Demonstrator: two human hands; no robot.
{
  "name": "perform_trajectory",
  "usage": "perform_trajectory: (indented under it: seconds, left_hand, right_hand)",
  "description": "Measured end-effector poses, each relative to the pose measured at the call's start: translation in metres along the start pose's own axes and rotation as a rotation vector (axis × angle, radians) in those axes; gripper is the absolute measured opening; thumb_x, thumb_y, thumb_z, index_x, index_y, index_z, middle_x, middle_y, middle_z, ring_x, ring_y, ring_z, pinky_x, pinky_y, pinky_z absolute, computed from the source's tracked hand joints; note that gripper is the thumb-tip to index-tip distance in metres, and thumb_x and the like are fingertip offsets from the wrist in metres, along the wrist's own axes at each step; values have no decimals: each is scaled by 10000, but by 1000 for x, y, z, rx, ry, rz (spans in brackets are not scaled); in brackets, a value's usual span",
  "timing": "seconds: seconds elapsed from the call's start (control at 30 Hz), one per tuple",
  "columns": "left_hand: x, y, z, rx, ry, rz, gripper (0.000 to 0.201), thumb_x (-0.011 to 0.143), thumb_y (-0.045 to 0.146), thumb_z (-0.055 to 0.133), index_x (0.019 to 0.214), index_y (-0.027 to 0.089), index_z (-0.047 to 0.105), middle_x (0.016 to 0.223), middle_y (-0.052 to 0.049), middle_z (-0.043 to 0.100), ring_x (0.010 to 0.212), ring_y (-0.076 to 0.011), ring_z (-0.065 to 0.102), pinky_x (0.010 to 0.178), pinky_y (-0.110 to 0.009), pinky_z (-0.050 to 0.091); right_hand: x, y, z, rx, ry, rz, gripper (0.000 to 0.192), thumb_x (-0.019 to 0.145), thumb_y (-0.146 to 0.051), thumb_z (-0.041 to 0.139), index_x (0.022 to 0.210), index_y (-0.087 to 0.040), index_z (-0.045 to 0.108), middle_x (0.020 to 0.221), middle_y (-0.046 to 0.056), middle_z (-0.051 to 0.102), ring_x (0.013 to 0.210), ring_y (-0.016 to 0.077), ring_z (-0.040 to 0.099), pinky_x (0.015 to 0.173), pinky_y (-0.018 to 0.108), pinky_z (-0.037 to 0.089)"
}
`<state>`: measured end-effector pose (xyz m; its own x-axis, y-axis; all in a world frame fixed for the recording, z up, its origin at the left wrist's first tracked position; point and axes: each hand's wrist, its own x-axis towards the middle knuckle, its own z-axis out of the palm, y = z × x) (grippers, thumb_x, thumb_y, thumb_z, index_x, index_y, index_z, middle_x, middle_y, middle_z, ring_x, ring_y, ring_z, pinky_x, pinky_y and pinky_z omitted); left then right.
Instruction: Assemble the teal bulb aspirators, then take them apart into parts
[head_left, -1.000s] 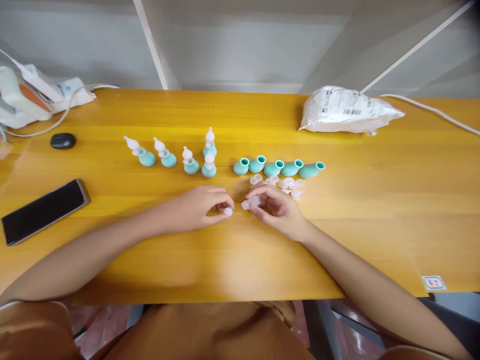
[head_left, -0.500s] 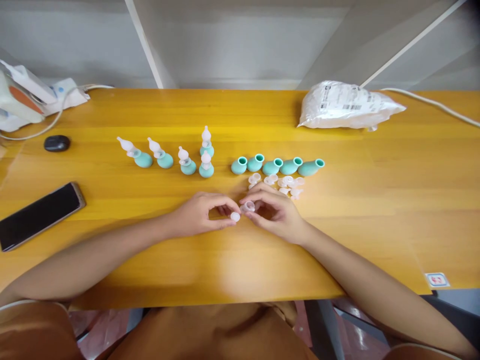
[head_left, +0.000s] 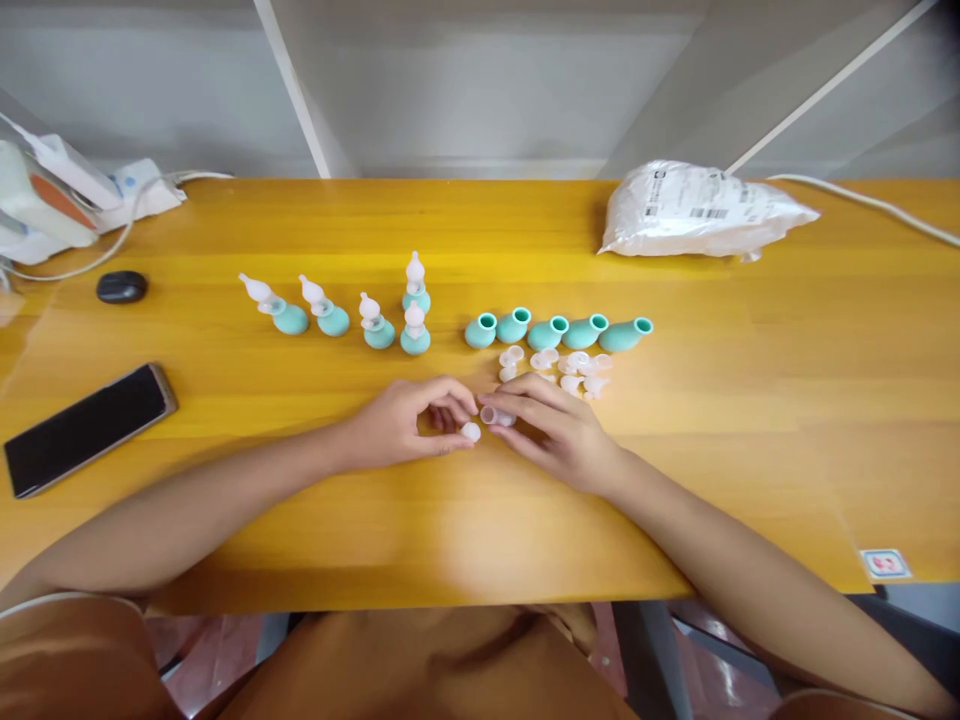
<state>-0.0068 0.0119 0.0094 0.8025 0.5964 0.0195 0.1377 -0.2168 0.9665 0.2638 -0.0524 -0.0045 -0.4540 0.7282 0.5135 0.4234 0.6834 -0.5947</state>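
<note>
My left hand (head_left: 405, 425) pinches a small white rounded tip (head_left: 471, 432) between thumb and fingers. My right hand (head_left: 555, 430) holds a clear plastic connector piece (head_left: 495, 415), its open end facing the white tip; the two parts almost touch. Both hands rest low over the yellow wooden table (head_left: 750, 400). Behind them lie several open teal rubber bulbs (head_left: 556, 332) in a row, with a scatter of clear loose parts (head_left: 570, 368) just in front. To the left stand several assembled teal bulbs with white tips (head_left: 367, 315).
A black phone (head_left: 86, 425) lies at the left. A small black oval object (head_left: 121, 287) sits farther back, beside a white device with cables (head_left: 52, 195). A white plastic bag (head_left: 705, 210) lies at the back right. A sticker (head_left: 885, 563) marks the front right edge.
My hands came together from about a hand's width apart, bringing the white tip and the clear piece almost into contact. The view shifted slightly.
</note>
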Motion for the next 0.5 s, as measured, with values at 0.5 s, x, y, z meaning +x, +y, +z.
perform_trajectory:
  seconds: [0.5]
  left_hand:
    - [0, -8, 0, 2, 22, -27, 254, 1005, 407, 815, 1047, 204, 668, 932, -11, 743, 808, -148, 693, 770, -286, 574]
  right_hand:
    - [-1, -1, -1, 92, -4, 2, 291, 1062, -140, 771, 1329, -254, 769, 1174, 86, 848, 1113, 239, 828, 953, 371, 708]
